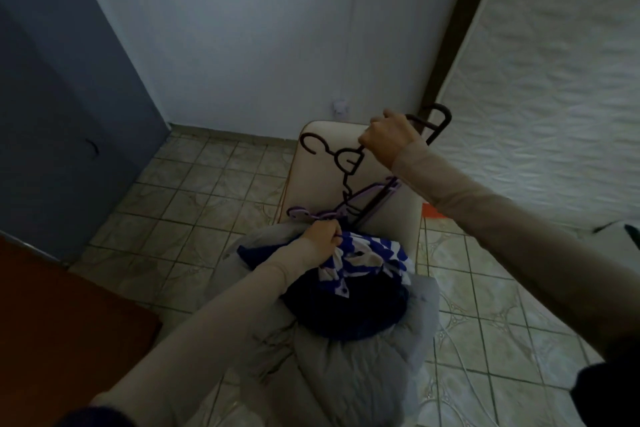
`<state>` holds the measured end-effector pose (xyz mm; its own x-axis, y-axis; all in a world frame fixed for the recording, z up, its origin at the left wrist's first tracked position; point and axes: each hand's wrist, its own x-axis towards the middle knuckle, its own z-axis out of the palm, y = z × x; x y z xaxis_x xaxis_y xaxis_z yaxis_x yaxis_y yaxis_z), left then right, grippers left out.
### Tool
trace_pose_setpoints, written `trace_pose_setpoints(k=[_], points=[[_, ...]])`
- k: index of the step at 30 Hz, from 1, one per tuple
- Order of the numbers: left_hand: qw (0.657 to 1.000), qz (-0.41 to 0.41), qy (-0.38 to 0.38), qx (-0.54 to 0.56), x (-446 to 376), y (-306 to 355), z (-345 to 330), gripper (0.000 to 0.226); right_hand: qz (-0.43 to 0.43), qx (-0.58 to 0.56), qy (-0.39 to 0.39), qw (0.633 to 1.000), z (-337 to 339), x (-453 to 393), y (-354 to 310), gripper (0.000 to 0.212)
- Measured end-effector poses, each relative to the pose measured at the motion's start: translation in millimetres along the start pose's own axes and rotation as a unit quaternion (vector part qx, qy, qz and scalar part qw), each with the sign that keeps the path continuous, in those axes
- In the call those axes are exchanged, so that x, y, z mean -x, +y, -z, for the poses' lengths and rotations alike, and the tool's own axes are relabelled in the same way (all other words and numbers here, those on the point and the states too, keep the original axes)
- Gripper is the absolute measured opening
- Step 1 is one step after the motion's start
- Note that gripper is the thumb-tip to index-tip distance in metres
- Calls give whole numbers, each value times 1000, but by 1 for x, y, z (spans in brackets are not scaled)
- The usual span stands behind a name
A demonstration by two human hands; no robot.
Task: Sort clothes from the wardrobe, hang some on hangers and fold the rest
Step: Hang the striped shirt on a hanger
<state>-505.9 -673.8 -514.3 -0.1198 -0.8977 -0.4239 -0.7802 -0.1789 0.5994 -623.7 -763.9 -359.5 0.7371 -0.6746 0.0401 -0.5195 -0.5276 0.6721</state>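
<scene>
Early stage. Right hand grips dark hangers raised above the chair's backrest; left hand pinches a purple hanger at the seat's rear edge. Clothes lie heaped, unsorted, on the seat; nothing is hung or folded.

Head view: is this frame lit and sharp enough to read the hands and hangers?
Head view: dim, bluish light with dark corners; wide-angle bending curves the wall edges. The right hand gripping the dark hangers and the left hand at the purple hanger are readable but soft; the dark garment loses all detail.
</scene>
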Motion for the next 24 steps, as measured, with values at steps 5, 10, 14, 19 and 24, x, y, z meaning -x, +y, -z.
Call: trace_pose_setpoints(k=[5, 10, 14, 19, 24], points=[[996, 2, 52, 72, 15, 12, 20, 13, 5, 16, -71, 997, 23, 9, 11, 32], [984, 5, 107, 145, 27, 31, 46, 10, -53, 5, -55, 997, 50, 18, 13, 31], [975, -10, 140, 172, 39, 44, 70, 17, -58, -38, -89, 994, 51, 23, 17, 31], [947, -27, 178, 266, 53, 55, 100, 26, -150, -53, -92, 983, 73, 32, 24, 25], [925, -68, 209, 311, 69, 79, 149, 27, -294, -212, -56, 930, 94, 34, 32, 26]])
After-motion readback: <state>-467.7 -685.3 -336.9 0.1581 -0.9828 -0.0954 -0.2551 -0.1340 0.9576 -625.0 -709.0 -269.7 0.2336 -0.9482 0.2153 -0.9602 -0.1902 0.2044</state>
